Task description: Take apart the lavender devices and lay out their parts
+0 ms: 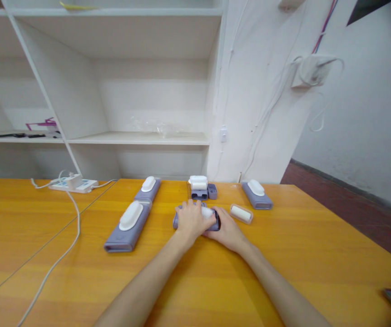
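I'm watching the big case (127, 227) at nine o'clock of the hands and the rear case (147, 188) at eleven, each carrying a white insert. The left hand (191, 221) is clamping down over the centre case (175, 222), mid-table, purple, white insert peeking out; the right hand (227, 231) is gripping its right end. A stack (199, 187) is sitting at twelve, a roller (241, 213) at two. Bare table (284, 272) is lying open at six.

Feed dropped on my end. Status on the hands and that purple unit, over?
Left hand clamped over purple unit, right hand gripping its right end. Unit flat on table. White roller tray close beside right hand.
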Demonstrator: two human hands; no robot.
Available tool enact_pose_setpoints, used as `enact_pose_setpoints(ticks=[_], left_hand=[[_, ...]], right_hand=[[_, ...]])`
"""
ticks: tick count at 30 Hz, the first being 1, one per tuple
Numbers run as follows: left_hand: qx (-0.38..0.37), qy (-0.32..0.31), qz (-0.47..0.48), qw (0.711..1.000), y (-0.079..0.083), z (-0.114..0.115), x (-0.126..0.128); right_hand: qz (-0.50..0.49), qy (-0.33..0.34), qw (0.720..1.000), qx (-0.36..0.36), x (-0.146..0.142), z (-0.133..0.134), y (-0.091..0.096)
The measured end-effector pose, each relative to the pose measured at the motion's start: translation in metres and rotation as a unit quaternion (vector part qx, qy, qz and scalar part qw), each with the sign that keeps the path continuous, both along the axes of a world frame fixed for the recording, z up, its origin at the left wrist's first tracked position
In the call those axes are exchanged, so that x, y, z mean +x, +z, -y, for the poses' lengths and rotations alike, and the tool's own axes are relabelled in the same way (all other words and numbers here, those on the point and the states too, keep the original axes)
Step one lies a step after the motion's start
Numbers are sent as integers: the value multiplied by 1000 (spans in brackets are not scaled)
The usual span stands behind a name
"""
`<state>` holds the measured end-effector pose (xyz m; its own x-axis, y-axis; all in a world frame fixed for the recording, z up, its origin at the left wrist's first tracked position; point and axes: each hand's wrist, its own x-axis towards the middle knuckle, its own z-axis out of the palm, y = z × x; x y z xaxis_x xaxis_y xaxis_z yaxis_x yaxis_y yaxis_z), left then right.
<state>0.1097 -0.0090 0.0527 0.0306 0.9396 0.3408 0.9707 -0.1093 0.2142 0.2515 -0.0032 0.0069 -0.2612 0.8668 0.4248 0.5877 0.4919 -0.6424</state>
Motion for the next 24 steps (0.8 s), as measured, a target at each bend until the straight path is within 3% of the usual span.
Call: enact_pose_setpoints(ticks=[12, 24], left_hand=[[3, -19, -1, 1000, -1, -1, -14], [108, -156, -39, 981, -7, -5, -32]], right_hand=[[9, -11, 1000, 10, 1, 1, -3], [16, -24, 1000, 4, 4, 0, -10]])
